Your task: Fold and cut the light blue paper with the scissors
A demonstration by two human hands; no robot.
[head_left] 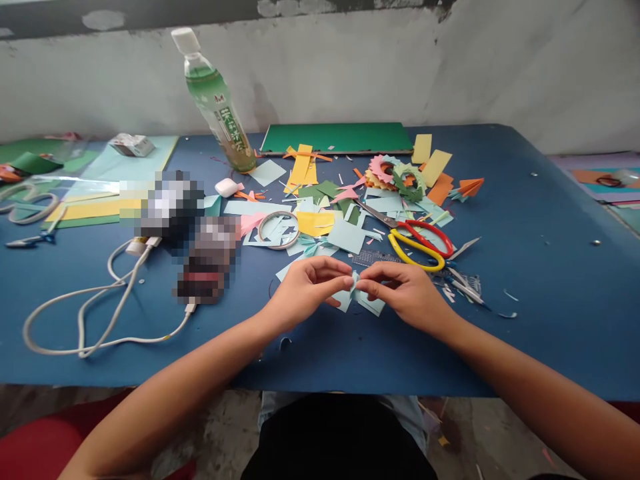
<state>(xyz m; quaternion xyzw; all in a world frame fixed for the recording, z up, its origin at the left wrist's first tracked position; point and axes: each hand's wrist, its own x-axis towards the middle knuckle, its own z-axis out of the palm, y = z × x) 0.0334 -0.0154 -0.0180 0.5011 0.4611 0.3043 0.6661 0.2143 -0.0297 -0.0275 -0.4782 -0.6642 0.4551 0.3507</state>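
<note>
Bottle [219, 110] of liquid [202, 79] beyond, left hand [314, 287] and right hand [403, 288] in fingertip grip on pale-blue paper [355, 283]

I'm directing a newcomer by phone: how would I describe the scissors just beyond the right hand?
Start at the blue table and find the right hand. Just beyond it lie scissors; their handle loops, one red and one yellow, distinguish them from the paper scraps.

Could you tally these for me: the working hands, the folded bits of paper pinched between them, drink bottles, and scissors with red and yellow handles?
Hands (left hand, right hand): 2
Light-blue paper piece pinched between them: 1
Drink bottle: 1
Red-and-yellow scissors: 1
Total: 5
</note>
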